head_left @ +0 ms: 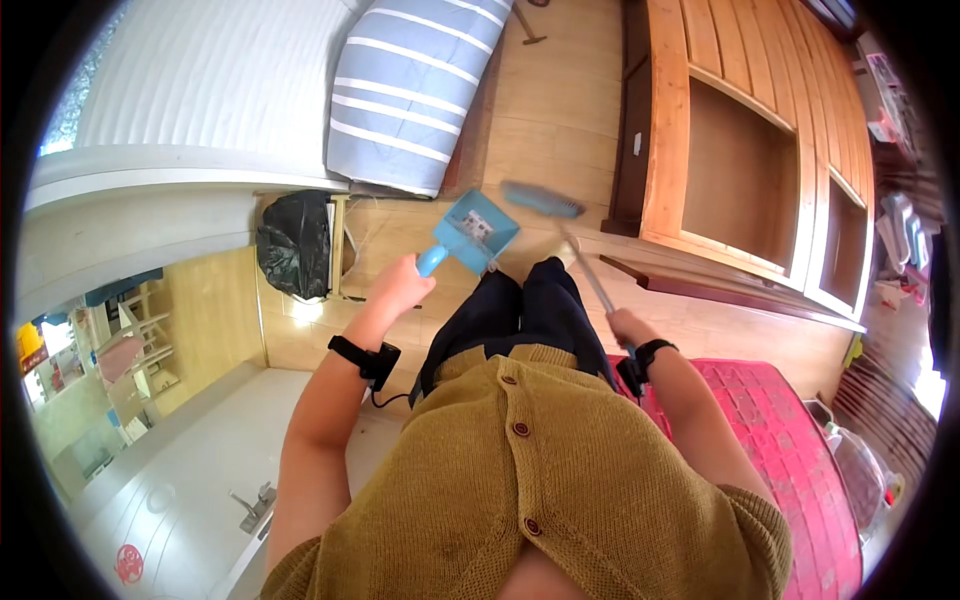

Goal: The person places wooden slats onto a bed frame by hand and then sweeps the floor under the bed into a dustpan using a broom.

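Blue, our pan (pixel 470 251) is just left of centre, holding scraps (pixel 475 224); our left hand (pixel 402 286) closes round its handle, our right hand (pixel 632 328) grips the brush (pixel 541 199). We should probably keep the pan level, strokes short. We count one pan, one brush, one black bag (pixel 293 243) left, one striped bed (pixel 405 115) far, one pink mat (pixel 775 435) near right.

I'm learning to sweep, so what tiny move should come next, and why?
Probably bring the brush closer to the dustpan. The left hand holds the dustpan, the right hand holds the brush, and a gap shows between brush and dustpan.
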A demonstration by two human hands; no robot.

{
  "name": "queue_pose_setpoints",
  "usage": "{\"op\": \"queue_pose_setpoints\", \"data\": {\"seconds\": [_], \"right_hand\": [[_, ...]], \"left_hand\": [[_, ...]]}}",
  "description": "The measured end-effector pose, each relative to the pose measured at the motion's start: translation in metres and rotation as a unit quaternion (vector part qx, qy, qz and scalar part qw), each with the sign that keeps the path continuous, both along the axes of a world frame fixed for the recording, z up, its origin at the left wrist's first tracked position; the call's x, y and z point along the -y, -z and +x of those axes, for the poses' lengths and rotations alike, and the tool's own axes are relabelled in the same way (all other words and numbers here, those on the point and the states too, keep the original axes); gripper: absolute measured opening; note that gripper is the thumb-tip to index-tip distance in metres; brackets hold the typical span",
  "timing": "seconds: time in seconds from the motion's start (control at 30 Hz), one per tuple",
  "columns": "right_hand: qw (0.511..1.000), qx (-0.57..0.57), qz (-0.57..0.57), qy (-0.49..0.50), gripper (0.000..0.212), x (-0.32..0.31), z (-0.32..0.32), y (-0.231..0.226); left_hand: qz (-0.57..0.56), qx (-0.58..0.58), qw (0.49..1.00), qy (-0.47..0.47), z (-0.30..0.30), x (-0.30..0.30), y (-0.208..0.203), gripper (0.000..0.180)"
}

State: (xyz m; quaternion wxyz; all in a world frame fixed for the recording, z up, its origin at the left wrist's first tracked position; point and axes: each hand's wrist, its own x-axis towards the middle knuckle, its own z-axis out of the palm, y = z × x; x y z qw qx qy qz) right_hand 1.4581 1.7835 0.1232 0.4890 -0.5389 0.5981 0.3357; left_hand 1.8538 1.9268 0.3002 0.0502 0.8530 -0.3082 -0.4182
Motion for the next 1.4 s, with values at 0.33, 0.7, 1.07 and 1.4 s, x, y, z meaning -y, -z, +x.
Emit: {"op": "queue_pose_setpoints", "data": {"seconds": [0.33, 0.7, 1.07, 1.4], "right_hand": [[0.994, 0.083, 0.062, -0.037, 0.045, -0.038, -0.075, -0.081], [0.996, -0.039, 0.021, -0.073, 0.037, -0.048, -0.096, -0.191], [0.975, -0.088, -0.120, -0.167, 0.019, -0.104, -0.201, -0.174], [0.986, -0.123, -0.050, -0.104, 0.020, -0.158, -0.295, -0.221]], "left_hand": [[-0.079, 0.022, 0.993, 0.083, 0.005, -0.031, 0.026, 0.033], [-0.060, -0.032, 0.975, 0.211, -0.020, -0.008, -0.023, 0.026], [-0.033, -0.108, 0.868, 0.483, -0.097, 0.061, -0.043, 0.023], [-0.015, -0.142, 0.747, 0.649, -0.220, 0.098, -0.041, 0.018]]}}
